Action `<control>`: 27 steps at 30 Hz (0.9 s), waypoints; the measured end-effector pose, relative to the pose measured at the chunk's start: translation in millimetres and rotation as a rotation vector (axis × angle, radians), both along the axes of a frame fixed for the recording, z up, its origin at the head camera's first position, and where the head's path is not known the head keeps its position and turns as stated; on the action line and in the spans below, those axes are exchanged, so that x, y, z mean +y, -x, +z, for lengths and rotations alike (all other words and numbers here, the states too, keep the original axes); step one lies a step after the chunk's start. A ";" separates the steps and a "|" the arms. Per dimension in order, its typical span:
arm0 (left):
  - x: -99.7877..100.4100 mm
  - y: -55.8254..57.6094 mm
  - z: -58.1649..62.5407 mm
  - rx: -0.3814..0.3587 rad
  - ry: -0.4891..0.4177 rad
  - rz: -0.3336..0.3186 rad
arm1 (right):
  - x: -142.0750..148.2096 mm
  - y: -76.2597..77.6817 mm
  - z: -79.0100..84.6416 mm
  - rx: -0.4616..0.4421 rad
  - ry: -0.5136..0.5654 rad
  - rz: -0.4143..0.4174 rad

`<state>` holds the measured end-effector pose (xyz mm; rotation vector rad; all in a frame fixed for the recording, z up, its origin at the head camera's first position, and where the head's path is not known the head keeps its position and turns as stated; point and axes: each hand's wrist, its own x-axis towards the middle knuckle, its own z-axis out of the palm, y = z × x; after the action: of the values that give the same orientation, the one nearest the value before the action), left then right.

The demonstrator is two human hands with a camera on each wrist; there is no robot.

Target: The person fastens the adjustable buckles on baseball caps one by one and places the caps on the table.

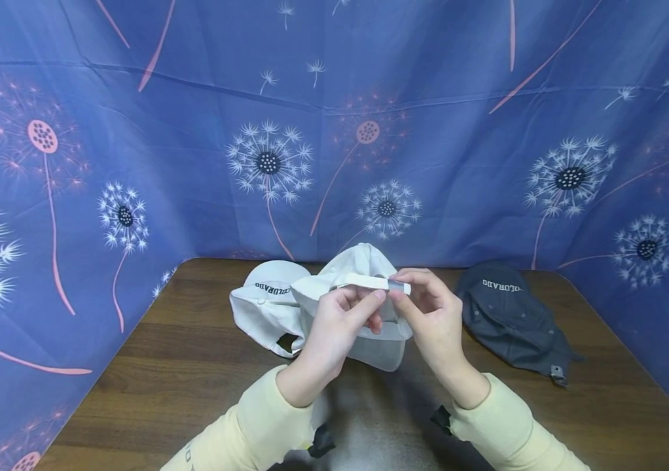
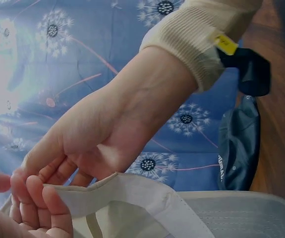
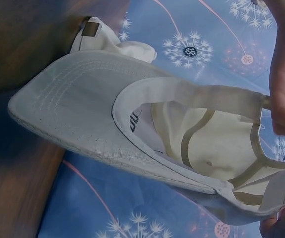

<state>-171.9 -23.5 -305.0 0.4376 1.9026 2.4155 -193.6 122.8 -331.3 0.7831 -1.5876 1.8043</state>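
Observation:
Both hands hold an off-white baseball cap (image 1: 364,261) above the table, its brim (image 1: 380,353) hanging down toward me. My left hand (image 1: 334,327) pinches the white back strap (image 1: 361,280) between thumb and fingers. At the strap's other end, my right hand (image 1: 437,320) pinches the part with a grey buckle-like piece (image 1: 396,285). In the right wrist view the cap's opening faces the camera, showing its pale inner panels (image 3: 221,139) and sweatband (image 3: 182,94). The left wrist view shows the right hand (image 2: 100,131) reaching across to the cap's rim.
A second white cap (image 1: 266,301) lettered COLORADO lies on the wooden table (image 1: 152,366) behind and left of the held one. To the right lies a dark grey cap (image 1: 505,314) with similar lettering. Blue dandelion-print cloth (image 1: 323,78) hangs around the table's back and sides.

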 end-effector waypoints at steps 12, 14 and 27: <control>-20.3 -15.9 26.0 0.192 0.087 -0.010 | 0.5 1.0 0.8 0.001 -0.006 -0.013; -24.9 -14.6 33.1 0.222 0.110 0.006 | 0.6 1.2 0.9 0.004 -0.002 -0.011; -48.3 6.9 53.1 0.568 0.413 0.094 | 4.8 2.7 0.4 -0.021 -0.021 0.006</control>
<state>-178.9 -71.8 -251.9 1.1116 2.6086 1.9909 -196.4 127.6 -330.9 0.7814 -1.6220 1.8078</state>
